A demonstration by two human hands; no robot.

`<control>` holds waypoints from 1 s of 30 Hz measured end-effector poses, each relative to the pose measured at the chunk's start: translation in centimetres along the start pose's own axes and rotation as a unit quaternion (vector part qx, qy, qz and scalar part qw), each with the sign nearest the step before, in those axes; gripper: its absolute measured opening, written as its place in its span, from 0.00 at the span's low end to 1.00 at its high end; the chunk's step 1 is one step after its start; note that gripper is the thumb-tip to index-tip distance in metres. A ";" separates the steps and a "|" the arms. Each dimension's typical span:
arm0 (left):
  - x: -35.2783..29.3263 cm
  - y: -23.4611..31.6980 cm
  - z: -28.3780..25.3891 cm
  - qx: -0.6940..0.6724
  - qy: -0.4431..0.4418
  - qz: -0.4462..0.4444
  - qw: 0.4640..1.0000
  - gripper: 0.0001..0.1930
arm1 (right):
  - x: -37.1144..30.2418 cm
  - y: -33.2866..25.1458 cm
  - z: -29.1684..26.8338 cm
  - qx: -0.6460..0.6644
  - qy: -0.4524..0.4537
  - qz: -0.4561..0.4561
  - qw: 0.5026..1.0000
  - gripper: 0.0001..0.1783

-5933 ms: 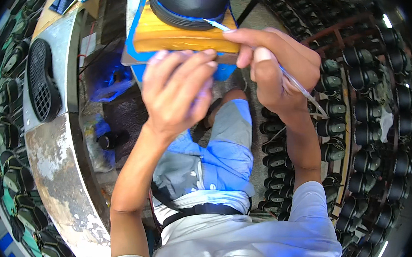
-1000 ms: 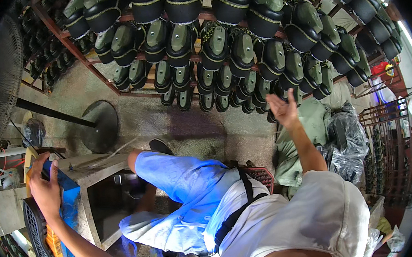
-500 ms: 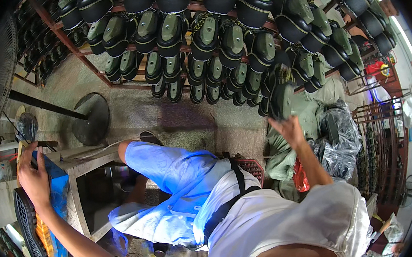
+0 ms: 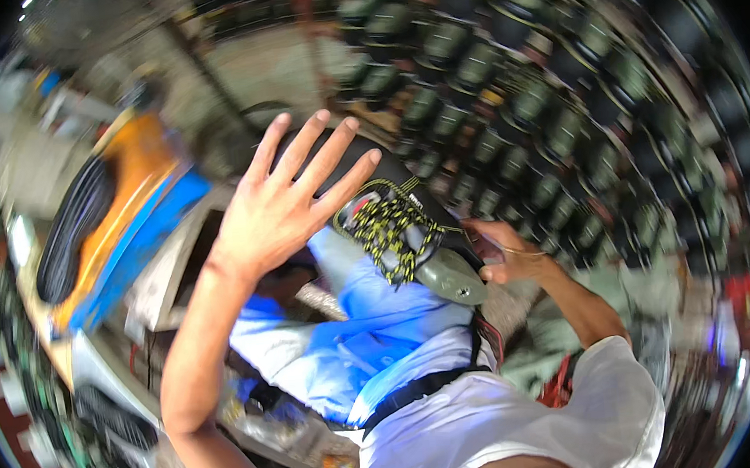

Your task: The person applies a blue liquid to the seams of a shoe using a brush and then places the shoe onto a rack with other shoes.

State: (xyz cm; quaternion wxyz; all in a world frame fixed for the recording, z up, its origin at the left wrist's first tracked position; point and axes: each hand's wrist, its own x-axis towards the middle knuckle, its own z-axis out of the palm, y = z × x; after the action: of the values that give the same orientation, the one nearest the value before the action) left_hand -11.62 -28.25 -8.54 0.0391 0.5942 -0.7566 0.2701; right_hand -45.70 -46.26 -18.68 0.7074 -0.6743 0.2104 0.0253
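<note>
A dark ankle boot (image 4: 451, 272) with an olive toe cap hangs tilted above my lap, its yellow-and-black laces (image 4: 388, 233) bunched over the opening. My right hand (image 4: 512, 253) grips it along the right side near the toe. Over the boot's upper end, my left hand (image 4: 275, 211) spreads its fingers, back of the hand facing up. It overlaps the boot in view; whether it touches is unclear. To the left, a black ridged sole (image 4: 76, 233) stands against an orange block (image 4: 142, 170) with a blue side (image 4: 140, 254).
Racks packed with similar olive-and-black footwear (image 4: 477, 69) fill the far right, blurred. A stand fan's pole (image 4: 199, 58) rises at the far left. Another dark sole (image 4: 113, 417) lies below the block. Greenish cloth (image 4: 569, 306) and something red (image 4: 556, 385) are beside my right arm.
My right hand has brought the boot from near the racks to above my lap. My left hand has left the block and moved right, over the boot. The view has turned.
</note>
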 end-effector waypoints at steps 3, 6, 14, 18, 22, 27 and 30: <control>-6.9 -3.9 -6.6 0.128 0.023 -0.027 0.991 0.30 | 7.7 -8.9 1.6 -0.101 -0.136 -0.056 0.984 0.50; -14.6 -4.1 -13.6 0.142 -0.004 -0.212 0.967 0.32 | 15.9 -14.0 6.1 -0.047 -0.193 -0.183 0.963 0.47; -27.0 -7.5 -18.9 0.216 0.002 -0.579 0.786 0.50 | 38.3 -23.6 21.9 -0.217 -0.040 -0.417 0.882 0.50; -29.7 -12.5 -20.4 0.243 -0.062 -0.542 0.802 0.54 | 39.2 -24.7 22.9 -0.208 -0.077 -0.417 0.881 0.52; -28.1 -17.2 -18.6 0.143 -0.104 -0.495 0.850 0.55 | 38.7 -25.3 21.9 -0.205 -0.108 -0.362 0.903 0.53; -26.4 -19.8 -16.2 0.062 -0.133 -0.527 0.837 0.61 | 39.1 -25.6 22.5 -0.194 -0.121 -0.358 0.905 0.48; -26.8 -20.3 -16.1 0.056 -0.145 -0.533 0.832 0.57 | 39.4 -25.7 22.6 -0.182 -0.137 -0.353 0.908 0.46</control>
State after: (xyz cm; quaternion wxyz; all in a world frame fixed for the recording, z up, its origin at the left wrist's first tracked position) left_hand 10.65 -0.37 2.31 0.0334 0.9388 -0.3033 0.1599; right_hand 4.37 -36.54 -7.44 0.5571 -0.8114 -0.1485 -0.0962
